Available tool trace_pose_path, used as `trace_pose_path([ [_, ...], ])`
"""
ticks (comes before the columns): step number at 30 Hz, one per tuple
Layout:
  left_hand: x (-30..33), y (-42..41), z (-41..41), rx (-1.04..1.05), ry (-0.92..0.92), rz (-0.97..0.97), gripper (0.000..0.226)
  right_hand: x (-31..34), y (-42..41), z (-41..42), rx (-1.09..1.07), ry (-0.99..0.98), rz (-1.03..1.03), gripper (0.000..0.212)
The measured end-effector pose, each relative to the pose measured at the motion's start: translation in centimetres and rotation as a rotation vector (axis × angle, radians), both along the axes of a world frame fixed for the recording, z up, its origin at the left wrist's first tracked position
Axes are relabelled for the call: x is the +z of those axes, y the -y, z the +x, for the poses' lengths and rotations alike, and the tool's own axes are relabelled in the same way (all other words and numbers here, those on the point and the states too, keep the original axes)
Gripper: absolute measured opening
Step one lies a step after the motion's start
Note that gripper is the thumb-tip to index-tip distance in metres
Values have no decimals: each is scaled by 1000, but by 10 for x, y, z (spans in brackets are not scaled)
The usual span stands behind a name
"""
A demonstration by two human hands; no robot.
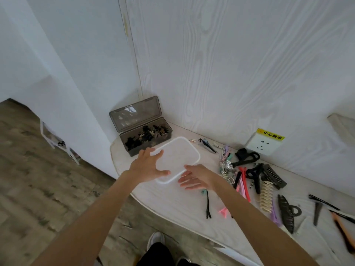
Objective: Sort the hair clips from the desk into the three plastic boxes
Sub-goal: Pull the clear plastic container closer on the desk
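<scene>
While your hands work the white box, here's the layout:
Writing: yellow sticker (273, 134) above the wall socket (263, 145), red characters reading 小心触电.
Grey box (146, 140): at desk's (172, 206) far left corner, lid up against wall, full of small dark clips (146, 135).
White box (177, 159): translucent, w/ white rim, just beside grey box toward the front edge; contents can't tell.
L hand (148, 166): your fingers spread wide over its left end, thumb on the near rim.
R hand (197, 176): fingers loosely open, flat by the box's near right corner, gripping nothing.
Loose hair clips (255, 181): scattered along desk's right side — black claw clips, pink + red long clips, a cream one, a silver flower piece.
Front edge: black pin (208, 205) & small pink clip (223, 211).
</scene>
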State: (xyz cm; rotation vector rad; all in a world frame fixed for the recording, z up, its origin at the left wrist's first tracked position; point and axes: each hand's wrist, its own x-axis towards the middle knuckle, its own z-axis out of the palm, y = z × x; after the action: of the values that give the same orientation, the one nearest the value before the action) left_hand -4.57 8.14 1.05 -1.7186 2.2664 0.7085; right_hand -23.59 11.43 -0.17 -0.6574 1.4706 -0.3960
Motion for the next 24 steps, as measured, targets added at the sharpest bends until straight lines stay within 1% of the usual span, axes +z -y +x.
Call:
trace_pose_path([
  [2,3,2,0,53,-37,-11,85,-2,0,2,-2,23,2,34],
  [3,2,4,2,121,-79,-57,77,-1,-1,4,-10,17,2,34],
  [4,0,6,6,220,-125,-124,62,-1,0,6,-8,-16,-7,35],
  [5,-1,6,8,318,-154,-183,47,-3,2,6,-3,-77,-33,36],
  [6,-2,3,10,388,-140,-197,40,-5,6,5,8,-170,-76,39],
  [7,-6,1,11,407,-116,-147,39,-7,12,2,15,-273,-136,41],
  [8,-9,-3,12,401,-114,-18,41,-8,19,-2,20,-339,-188,42],
  [9,-9,-6,12,391,-136,164,42,-6,25,-6,28,-352,-217,38],
  [10,-5,-9,12,362,-152,324,42,-1,29,-9,69,-306,-235,33],
  [11,2,-9,14,307,-156,396,39,7,33,-10,152,-246,-263,31],
  [12,10,-6,17,250,-149,361,32,14,37,-10,254,-207,-292,35],
  [13,18,-3,21,188,-124,262,24,20,41,-8,346,-182,-329,42],
  [14,25,1,24,102,-69,132,30,24,44,-5,419,-165,-365,46],
  [15,30,4,24,-33,-2,16,54,23,48,-2,477,-179,-403,47],
  [16,30,5,25,-210,63,-59,79,22,52,1,520,-231,-424,45],
  [17,28,4,24,-385,118,-94,94,17,55,1,545,-298,-439,42],
  [18,24,3,22,-508,161,-96,97,12,58,-2,600,-396,-446,39],
  [19,18,1,22,-543,185,-77,95,8,57,-7,700,-508,-450,38],
  [21,5,-5,22,-481,209,-100,87,-6,48,-29,878,-701,-443,36],
  [22,1,-9,21,-433,225,-137,86,-12,40,-41,914,-747,-411,34],
  [24,1,-18,11,-338,270,-221,86,-19,23,-62,889,-736,-375,31],
])
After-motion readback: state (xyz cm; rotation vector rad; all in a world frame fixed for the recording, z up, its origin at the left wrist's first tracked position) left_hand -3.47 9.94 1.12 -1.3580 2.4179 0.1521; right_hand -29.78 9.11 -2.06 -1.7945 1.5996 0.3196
